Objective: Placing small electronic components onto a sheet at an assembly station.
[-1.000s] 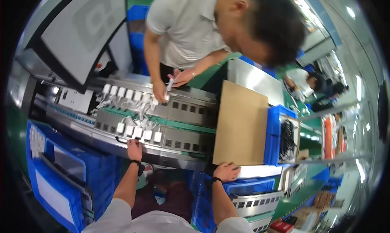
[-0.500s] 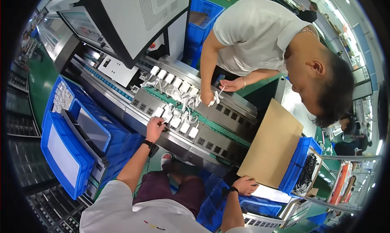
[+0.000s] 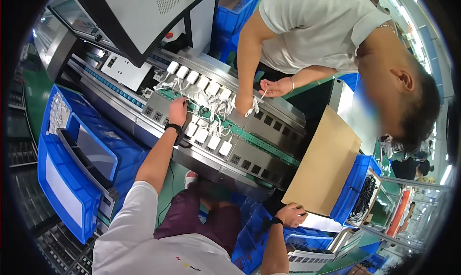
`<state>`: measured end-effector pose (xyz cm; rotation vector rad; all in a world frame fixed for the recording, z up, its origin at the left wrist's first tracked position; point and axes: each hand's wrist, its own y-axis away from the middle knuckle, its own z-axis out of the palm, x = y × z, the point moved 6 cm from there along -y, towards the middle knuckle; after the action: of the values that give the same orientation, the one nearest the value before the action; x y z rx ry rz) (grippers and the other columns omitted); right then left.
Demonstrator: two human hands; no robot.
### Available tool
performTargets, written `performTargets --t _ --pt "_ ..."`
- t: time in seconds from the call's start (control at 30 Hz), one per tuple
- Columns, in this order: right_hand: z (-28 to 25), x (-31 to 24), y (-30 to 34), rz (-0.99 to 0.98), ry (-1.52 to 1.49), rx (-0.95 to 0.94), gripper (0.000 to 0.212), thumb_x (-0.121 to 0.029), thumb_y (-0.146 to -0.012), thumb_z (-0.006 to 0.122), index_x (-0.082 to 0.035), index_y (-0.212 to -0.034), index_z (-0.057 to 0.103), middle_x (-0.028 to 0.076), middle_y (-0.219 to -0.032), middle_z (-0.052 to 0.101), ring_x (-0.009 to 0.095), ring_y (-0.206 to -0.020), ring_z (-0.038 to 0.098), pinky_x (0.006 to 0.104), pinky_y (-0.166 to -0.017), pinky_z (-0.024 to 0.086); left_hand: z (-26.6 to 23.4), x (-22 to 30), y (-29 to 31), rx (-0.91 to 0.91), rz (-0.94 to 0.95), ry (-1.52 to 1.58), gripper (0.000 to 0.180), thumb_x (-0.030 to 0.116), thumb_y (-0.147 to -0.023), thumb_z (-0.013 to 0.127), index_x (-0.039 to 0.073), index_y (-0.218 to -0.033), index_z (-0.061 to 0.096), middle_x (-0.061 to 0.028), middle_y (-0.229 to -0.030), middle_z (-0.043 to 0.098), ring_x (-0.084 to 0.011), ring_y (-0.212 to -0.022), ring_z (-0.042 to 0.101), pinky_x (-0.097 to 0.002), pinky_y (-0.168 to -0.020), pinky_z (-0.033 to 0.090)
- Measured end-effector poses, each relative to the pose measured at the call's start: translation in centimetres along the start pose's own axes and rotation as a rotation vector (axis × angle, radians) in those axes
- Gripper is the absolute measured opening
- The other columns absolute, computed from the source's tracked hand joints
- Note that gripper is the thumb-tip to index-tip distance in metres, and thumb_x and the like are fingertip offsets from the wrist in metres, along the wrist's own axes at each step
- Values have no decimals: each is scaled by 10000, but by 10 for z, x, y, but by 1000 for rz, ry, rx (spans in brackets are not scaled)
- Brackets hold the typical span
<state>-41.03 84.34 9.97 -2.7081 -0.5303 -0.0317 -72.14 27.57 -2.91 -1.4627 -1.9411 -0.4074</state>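
Note:
My left hand (image 3: 177,112) reaches over the near side of the metal conveyor, its fingers bunched at the left end of a tangle of white cables (image 3: 211,102). What those fingertips hold, if anything, is too small to make out. Two rows of white power adapters (image 3: 202,82) stand on the conveyor (image 3: 156,104), one on each side of its green middle strip. At the lower right, my right hand (image 3: 291,215) lies curled at the bottom edge of a brown cardboard sheet (image 3: 321,164). Something dark shows among its fingers, its kind unclear.
Across the conveyor a person in a white shirt (image 3: 312,30) holds a white cable with both hands. A large machine (image 3: 139,16) overhangs the conveyor's left part. Blue bins (image 3: 72,179) stand at left; another blue bin (image 3: 348,188) with black cables is at right. Sockets (image 3: 246,164) line the conveyor.
My left hand has moved up and left, from the near row of adapters to the green strip and cables. My right hand stays at the cardboard. The view has shifted slightly.

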Motion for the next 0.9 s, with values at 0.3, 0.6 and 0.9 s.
performTargets --t 0.3,0.6,0.9 --pt "0 5 -1 -8 13 37 346 -408 -943 547 -154 -1168 616 148 -1391 487 331 -1287 464 505 -972 407 7 12 -3 -82 -4 -231 156 62 -863 634 37 -1011 675 -180 -977 649 -393 -938 620 -476 -809 512" --pt "-7 1 1 -1 3 65 369 -443 -959 507 -150 -1168 589 114 -1394 496 305 -1280 476 496 -934 431 -15 14 -6 -399 -149 -26 432 186 -831 696 3 -1210 599 -234 -1143 645 -423 -1027 625 -461 -880 516" --pt "-1 15 1 -27 -5 86 388 -440 -958 502 -134 -1186 573 143 -1375 511 330 -1266 485 511 -929 447 -247 27 124 136 30 -298 527 175 -761 698 4 -1234 544 -216 -1218 581 -401 -1175 514 -460 -1018 413"
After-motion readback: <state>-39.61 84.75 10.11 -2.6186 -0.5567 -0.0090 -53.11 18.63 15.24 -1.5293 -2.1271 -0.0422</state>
